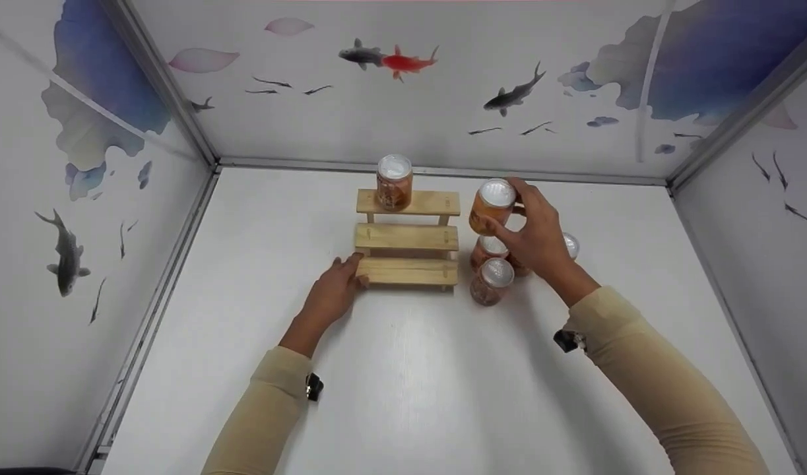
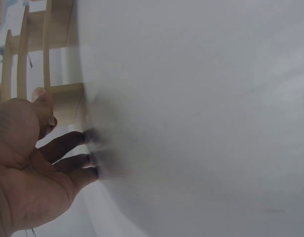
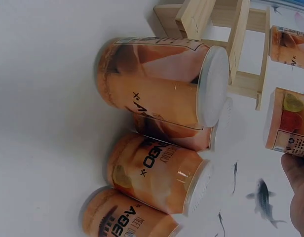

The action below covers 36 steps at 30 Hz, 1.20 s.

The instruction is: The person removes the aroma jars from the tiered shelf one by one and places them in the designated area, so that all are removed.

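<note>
A three-step wooden rack (image 1: pixel 406 236) stands on the white table. My left hand (image 1: pixel 332 290) is at the left end of its lowest step, thumb and forefinger pinching the board. In the left wrist view the other fingers of this left hand (image 2: pixel 38 173) extend toward the tabletop. My right hand (image 1: pixel 536 231) grips an orange fruit can (image 1: pixel 490 210) with a silver lid, raised upright above the other cans. In the right wrist view the held can (image 3: pixel 289 121) shows printed fruit, and only part of the right hand appears. Another can (image 1: pixel 394 183) stands on the top step.
Several similar cans (image 1: pixel 491 282) stand grouped to the right of the rack, partly hidden by my right hand and the held can. Printed white panels (image 1: pixel 403 119) with metal edge strips enclose the table at the back and both sides.
</note>
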### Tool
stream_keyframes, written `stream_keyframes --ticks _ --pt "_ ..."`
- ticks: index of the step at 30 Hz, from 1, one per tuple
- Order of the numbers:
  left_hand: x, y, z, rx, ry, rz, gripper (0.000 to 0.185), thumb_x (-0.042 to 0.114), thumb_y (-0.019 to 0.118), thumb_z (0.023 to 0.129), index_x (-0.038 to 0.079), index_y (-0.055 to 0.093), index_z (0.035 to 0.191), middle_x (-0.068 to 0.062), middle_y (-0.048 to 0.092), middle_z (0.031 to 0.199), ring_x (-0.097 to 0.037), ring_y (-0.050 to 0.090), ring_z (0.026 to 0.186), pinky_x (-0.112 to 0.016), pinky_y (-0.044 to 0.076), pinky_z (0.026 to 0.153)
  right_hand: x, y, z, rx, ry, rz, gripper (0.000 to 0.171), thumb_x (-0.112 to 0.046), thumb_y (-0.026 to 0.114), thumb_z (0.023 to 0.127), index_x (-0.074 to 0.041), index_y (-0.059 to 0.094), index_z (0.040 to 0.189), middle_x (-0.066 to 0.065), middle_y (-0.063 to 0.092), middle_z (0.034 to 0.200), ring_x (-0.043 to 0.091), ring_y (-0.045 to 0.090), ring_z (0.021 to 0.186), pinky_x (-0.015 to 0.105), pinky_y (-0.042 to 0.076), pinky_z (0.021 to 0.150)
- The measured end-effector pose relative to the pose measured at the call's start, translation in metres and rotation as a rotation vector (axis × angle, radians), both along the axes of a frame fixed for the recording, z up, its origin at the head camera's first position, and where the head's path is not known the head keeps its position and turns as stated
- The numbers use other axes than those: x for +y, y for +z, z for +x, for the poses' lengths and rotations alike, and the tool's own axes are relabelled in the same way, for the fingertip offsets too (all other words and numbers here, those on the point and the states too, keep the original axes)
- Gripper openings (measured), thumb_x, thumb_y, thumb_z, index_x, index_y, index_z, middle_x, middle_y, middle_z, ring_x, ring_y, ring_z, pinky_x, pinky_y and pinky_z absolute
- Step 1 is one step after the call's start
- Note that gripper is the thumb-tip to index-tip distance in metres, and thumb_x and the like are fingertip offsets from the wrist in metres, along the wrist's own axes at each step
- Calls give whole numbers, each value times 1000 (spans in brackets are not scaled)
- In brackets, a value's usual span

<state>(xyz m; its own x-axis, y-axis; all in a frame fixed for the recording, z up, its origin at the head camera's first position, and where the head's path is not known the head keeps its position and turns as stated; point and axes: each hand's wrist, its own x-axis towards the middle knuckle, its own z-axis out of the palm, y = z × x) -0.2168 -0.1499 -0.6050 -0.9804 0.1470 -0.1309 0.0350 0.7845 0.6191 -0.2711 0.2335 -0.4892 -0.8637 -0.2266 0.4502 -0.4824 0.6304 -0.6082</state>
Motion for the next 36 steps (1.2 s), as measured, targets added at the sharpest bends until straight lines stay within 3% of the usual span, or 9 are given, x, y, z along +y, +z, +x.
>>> stream_keyframes --ticks 4,8,12,18,20,26,28,33,36 --pt "2 11 6 -47 0 7 60 39 54 117 16 41 172 -29 45 171 -49 37 164 -69 40 127 10 -3 8 2 0 -4 79 -16 90 95 3 48 159 21 64 141 34 70 131 47 64 103" --pt "-2 0 5 -1 -15 -29 58 41 50 118 19 42 171 -30 49 168 -50 42 161 -70 44 123 19 -6 16 -17 -12 -2 78 -17 91 94 1 49 158 20 64 141 33 71 131 46 64 103" --pt "0 4 7 -13 -3 -20 57 36 52 118 17 42 171 -30 48 169 -50 40 162 -69 42 125 28 -10 23 -38 -34 -7 79 -18 93 93 -1 50 158 18 64 142 33 71 132 44 63 105" --pt "2 5 8 -55 19 -43 59 36 52 118 18 39 173 -27 45 172 -46 38 164 -66 41 128 42 -17 35 -31 -65 -2 79 -18 93 92 1 52 156 21 65 141 36 71 131 11 55 104" --pt "1 4 7 -54 18 -44 58 34 52 118 18 40 173 -28 45 171 -47 38 164 -67 41 127 46 -18 38 -20 -74 5 79 -18 94 92 3 52 156 22 65 140 37 72 130 6 52 103" --pt "-5 -8 4 22 -15 -11 56 36 54 118 17 44 170 -30 49 168 -49 41 162 -70 44 123 57 -22 47 -1 -89 12 79 -11 93 91 7 51 155 25 65 139 41 72 126 50 65 100" --pt "-8 -19 -1 47 -27 -6 58 42 54 117 19 44 169 -29 50 168 -49 42 161 -70 45 122 61 -23 50 0 -101 16 80 -12 94 90 6 51 155 25 65 138 41 73 125 52 65 98" --pt "-13 -48 -16 52 -31 0 61 43 56 116 22 43 171 -30 48 169 -51 41 161 -71 46 121 68 -25 59 17 -116 9 78 -11 97 87 5 56 151 24 68 136 40 75 122 15 58 100" --pt "-14 -52 -21 57 -36 -4 58 38 56 117 22 43 171 -33 47 168 -52 42 160 -71 46 120 71 -26 63 28 -109 -10 76 -8 97 86 6 57 149 25 68 135 41 74 122 1 48 100"
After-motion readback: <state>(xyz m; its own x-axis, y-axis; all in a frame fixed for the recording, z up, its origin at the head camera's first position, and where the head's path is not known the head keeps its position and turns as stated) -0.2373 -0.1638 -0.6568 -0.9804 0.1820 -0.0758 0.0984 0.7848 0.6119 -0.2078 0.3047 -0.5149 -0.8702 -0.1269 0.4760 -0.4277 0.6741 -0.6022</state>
